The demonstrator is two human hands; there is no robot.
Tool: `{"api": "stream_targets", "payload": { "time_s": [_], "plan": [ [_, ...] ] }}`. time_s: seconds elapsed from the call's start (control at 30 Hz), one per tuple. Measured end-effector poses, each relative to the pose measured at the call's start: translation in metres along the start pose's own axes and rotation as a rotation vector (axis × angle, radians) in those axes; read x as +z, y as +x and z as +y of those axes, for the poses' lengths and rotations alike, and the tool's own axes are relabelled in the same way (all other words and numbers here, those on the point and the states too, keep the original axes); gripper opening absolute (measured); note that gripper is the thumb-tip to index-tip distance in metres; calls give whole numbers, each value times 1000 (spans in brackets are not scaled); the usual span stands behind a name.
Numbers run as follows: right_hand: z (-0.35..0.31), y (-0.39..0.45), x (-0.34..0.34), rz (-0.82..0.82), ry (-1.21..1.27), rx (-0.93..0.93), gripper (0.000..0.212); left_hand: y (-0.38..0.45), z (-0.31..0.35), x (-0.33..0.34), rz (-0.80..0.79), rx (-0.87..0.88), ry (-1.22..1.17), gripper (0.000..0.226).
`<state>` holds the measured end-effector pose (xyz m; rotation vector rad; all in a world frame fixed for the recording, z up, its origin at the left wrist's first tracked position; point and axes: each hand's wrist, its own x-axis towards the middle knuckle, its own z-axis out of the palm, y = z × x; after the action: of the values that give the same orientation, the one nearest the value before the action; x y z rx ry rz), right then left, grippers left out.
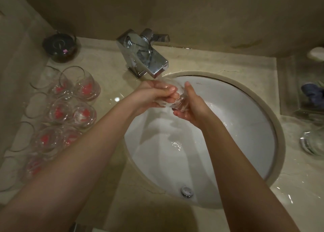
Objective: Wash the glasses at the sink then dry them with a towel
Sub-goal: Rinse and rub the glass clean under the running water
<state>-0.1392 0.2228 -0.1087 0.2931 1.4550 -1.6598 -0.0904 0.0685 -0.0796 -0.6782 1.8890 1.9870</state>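
A clear glass (180, 103) is held on its side under the running chrome faucet (145, 56), above the white round sink (245, 126). My left hand (154, 95) grips its rim end, with fingers curled into the mouth. My right hand (191, 107) wraps the base from the right. Water streams over the glass and both hands. Several clear glasses (70, 107) with red marks on their bottoms stand on the counter to the left of the sink.
A dark round jar (60, 47) stands at the back left corner. A clear glass (313, 142) sits on the wet counter (298, 188) at the right. Behind it is a clear tray (301, 84) holding a blue item. The drain plug (186, 191) is near the sink's front.
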Motion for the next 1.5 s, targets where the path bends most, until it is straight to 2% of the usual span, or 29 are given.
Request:
{"api": "stream_targets", "payload": {
  "time_s": [0.07, 0.17, 0.23, 0.27, 0.3, 0.37, 0.53, 0.6, 0.67, 0.73, 0.83, 0.97, 1.1, 1.2, 1.27, 1.37, 1.5],
  "plan": [
    [4, 4, 0, 1, -67, -113, 43, 1, -2, -1, -9, -44, 10, 12],
    [8, 5, -7, -42, -92, -286, 28, 4, -3, -5, 13, -54, -51, 10],
    [6, 4, -9, -66, -45, -233, 20, 4, -4, -6, 28, -33, -71, 7],
    [3, 2, -7, -60, -19, -157, 25, 4, -5, -5, 21, -23, -71, 6],
    [0, 1, -6, -46, -21, -77, 38, 3, -6, -3, 9, -17, -63, 6],
    [-4, -1, -6, -57, -93, -11, 52, 2, -7, 0, -2, -17, -51, 6],
    [2, -1, -15, -69, -28, -195, 30, 4, 0, -2, 45, 6, -61, 6],
    [4, 1, -16, -54, 62, -209, 32, 5, 1, 0, 50, 25, -82, 5],
    [2, 0, -13, -57, 162, -121, 40, 5, 1, 5, 41, 60, -121, 8],
    [0, 2, -10, -62, 159, -74, 49, 6, -2, 7, 30, 75, -128, 8],
    [5, 5, -5, -19, 212, -110, 46, 8, -8, 10, 83, 122, -118, 8],
    [18, 4, 9, 57, 404, -32, 49, 10, -22, 26, 247, 181, -134, 27],
    [31, 2, 16, 77, 521, 8, 33, 15, -36, 36, 344, 175, -267, 58],
    [38, 2, 21, 70, 427, -3, 40, 15, -41, 41, 344, 138, -444, 57],
    [42, 4, 22, 129, 259, -64, 43, 18, -47, 42, 354, 158, -419, 65],
    [43, -1, 23, 278, 90, -242, 33, 19, -52, 43, 378, 166, -381, 69],
    [42, 1, 29, 281, -86, -376, 50, 23, -56, 43, 389, 157, -372, 74]
  ]
}}
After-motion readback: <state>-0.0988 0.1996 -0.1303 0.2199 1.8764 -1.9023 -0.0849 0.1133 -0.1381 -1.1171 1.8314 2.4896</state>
